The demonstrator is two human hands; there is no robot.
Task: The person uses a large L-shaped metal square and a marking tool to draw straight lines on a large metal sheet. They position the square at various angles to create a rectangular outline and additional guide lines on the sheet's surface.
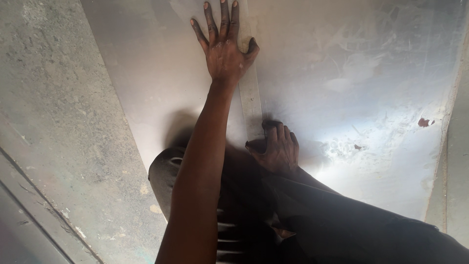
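In the head view, the person looks down at a large metal sheet (pixel 351 73), pale grey and a little shiny, which lies on a rough concrete floor (pixel 53 122). The sheet has dusty smears and a few small rust-coloured spots near its right edge.

A long, narrow straight ruler (pixel 250 95) lies flat on the sheet and runs from the top of the picture down toward the person. The left hand (pixel 223 46) is stretched far forward and lies flat on the sheet, palm down. Its fingers (pixel 211 22) are spread wide and straight (they grip nothing), and the thumb presses on the upper part of the ruler from its left side, so the hand is touching both the sheet and the ruler.

The right hand (pixel 276 149) is closer to the body, at the lower end of the ruler. Its fingers are curled narrow, and a thin dark thing seems to stand out just beside the ruler's edge there; I cannot tell if the hand holds a marking tool, because this part is dark and small.

Below the hands, the person's dark trousers (pixel 342 230) fill the lower part of the view, and one knee rests on the near edge of the sheet.
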